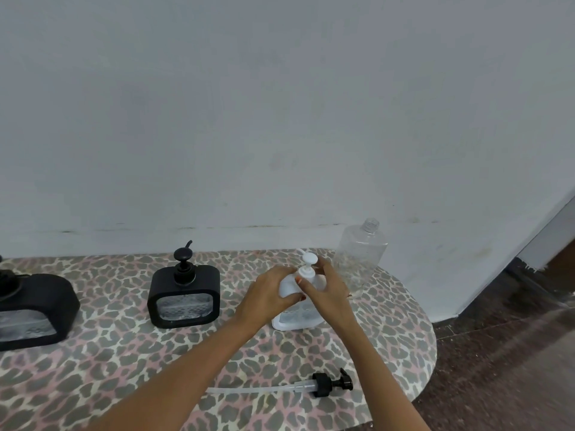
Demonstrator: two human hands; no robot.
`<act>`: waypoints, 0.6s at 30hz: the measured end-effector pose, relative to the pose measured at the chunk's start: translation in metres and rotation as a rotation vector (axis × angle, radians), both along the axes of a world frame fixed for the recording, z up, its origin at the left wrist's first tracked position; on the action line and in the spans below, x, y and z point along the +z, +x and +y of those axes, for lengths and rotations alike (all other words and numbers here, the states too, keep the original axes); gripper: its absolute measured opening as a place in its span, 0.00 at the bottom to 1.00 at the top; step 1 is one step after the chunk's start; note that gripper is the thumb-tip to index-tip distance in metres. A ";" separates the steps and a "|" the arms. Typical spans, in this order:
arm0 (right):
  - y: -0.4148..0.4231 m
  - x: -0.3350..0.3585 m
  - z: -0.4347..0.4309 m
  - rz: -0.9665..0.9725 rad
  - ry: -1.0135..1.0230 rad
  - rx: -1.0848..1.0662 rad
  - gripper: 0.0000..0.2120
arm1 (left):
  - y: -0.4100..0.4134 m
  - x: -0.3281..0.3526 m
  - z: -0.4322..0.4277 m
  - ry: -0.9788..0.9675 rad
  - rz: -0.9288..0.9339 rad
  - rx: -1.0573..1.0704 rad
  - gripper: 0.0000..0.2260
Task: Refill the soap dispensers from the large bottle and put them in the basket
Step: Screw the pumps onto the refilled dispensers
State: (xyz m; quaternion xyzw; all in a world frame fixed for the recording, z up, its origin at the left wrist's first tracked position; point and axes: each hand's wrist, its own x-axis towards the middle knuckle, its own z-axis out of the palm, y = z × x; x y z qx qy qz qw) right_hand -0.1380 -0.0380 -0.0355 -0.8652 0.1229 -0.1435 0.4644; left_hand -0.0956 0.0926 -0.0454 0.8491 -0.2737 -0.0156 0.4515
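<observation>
Black plastic soap dispenser (34, 309), far left, cut by the frame edge, upright on the leopard-print worktop (124, 353). Second black dispenser (184, 295): well apart from the first, pump fitted, clear front window. Both look rigid and smooth, heavier once full, and are best taken round the body, not by the pump.

Left hand (270, 293): curled round the shoulder of the white dispenser (297, 318), holding it upright on the worktop.

White dispenser: hard, probably slick plastic, with a window low in front.

Right hand (328, 290): fingers closed about the pump collar, white pump head (309, 259) above them. Whether it is tightening or loosening cannot be told.

Loose black pump with tube (323, 384): lying flat near the front edge.

Large clear bottle (361, 256): uncapped, just behind the right hand, light-looking, apt to tip.

Basket: not seen.
</observation>
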 end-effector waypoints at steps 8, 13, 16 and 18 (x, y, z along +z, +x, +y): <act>0.004 -0.004 -0.001 -0.073 -0.022 -0.086 0.21 | -0.001 0.001 0.001 0.003 0.007 -0.009 0.20; 0.008 -0.003 0.003 0.038 -0.131 -0.064 0.27 | -0.002 0.003 0.001 -0.009 0.013 -0.016 0.19; 0.000 0.006 -0.005 0.059 0.000 0.046 0.22 | -0.002 0.004 0.003 -0.001 -0.003 -0.023 0.19; -0.005 0.011 -0.008 0.046 0.042 0.087 0.20 | -0.003 0.004 0.003 0.003 -0.009 -0.024 0.19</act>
